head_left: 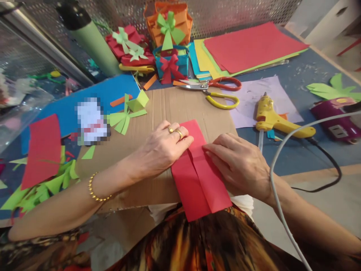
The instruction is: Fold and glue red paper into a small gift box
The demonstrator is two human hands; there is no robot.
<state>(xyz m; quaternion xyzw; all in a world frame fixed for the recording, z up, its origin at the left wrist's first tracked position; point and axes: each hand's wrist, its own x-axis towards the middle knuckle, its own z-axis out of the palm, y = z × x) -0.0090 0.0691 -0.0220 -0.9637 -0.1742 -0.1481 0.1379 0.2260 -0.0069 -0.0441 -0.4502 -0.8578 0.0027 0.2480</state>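
A folded sheet of red paper (197, 177) lies over the near part of a cardboard sheet (124, 143), its lower end jutting past the cardboard's edge toward my lap. An overlapping seam runs down its length. My left hand (169, 145), with rings and a bead bracelet, presses on the paper's upper left side with bent fingers. At the right edge my right hand (237, 162) pinches the paper between thumb and fingertips. Scissors (208, 86) with red and yellow handles rest beyond the paper.
A yellow glue gun (276, 118) rests on purple paper (254, 90); a white cable (276, 154) passes over my right forearm. Behind stand paper boxes (169, 32), a green bottle (90, 41) and stacked coloured sheets (248, 45). Green scraps (50, 188) lie left, near a phone (91, 120).
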